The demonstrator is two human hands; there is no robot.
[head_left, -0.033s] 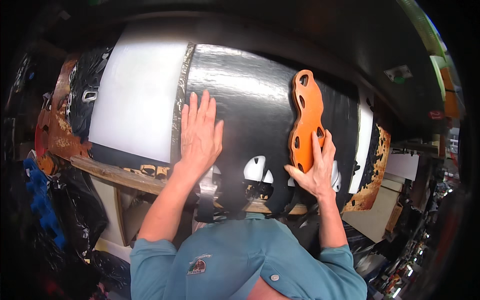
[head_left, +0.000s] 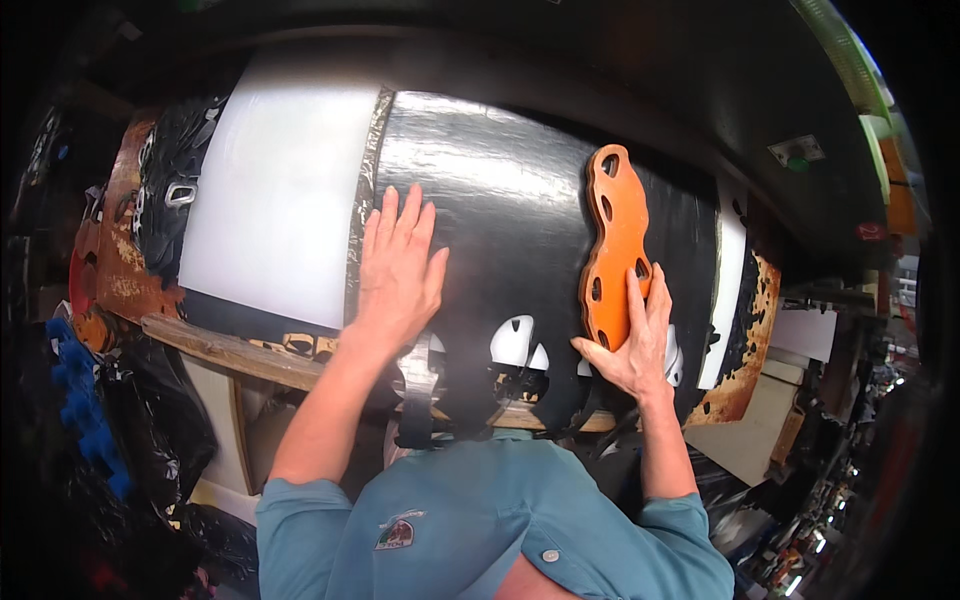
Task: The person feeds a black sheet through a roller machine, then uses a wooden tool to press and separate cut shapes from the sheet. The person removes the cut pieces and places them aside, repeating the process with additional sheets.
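A shiny black sheet (head_left: 490, 220) lies over the work surface in front of me, with cut-out openings and loose strips along its near edge. On its right part rests an orange cutting die (head_left: 613, 235), long and wavy-edged, with several dark holes. My right hand (head_left: 643, 345) grips the die's near end, thumb at the left and fingers along the right side. Flat on the left side of the black sheet lies my left hand (head_left: 398, 268), fingers stretched out and nothing held.
A white board (head_left: 280, 200) shows left of the black sheet, and a white strip (head_left: 726, 280) at the right. Along the near left edge runs a wooden rail (head_left: 240, 350). A dark machine part (head_left: 700, 80) overhangs the far side. Blue cut scrap (head_left: 85, 400) hangs at the left.
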